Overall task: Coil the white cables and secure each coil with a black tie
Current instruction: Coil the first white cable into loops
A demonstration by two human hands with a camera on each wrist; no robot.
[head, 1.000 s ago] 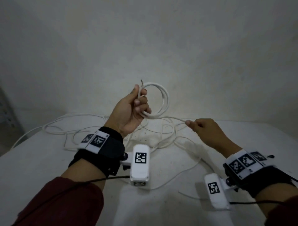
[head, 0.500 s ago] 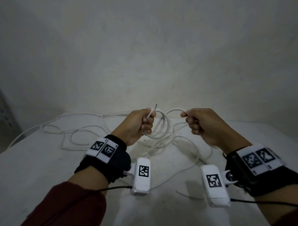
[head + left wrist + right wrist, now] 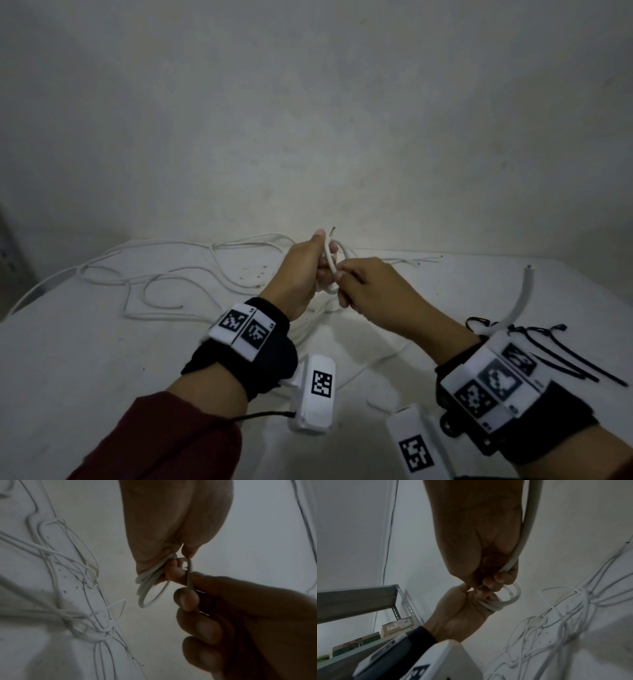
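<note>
A small coil of white cable (image 3: 329,257) is held in my left hand (image 3: 322,270), the fingers curled round its bundled turns (image 3: 148,580). My right hand (image 3: 342,281) is pressed up against the left and pinches the same cable's strand (image 3: 190,573) between thumb and forefinger right beside the coil. The cable's tail (image 3: 527,526) runs back along my right palm. A cut end sticks up above my left thumb. Several black ties (image 3: 565,356) lie on the table by my right wrist.
Loose white cables (image 3: 164,274) sprawl tangled over the white table (image 3: 85,377), left of and beneath my hands. A short, thicker white cable piece (image 3: 525,294) curves up at the right. A metal shelf (image 3: 359,599) with boxes stands off to the left. A wall rises close behind.
My left hand came down from its raised position with the coil. My right hand swung the strand up and across, and now meets the left hand at the coil.
</note>
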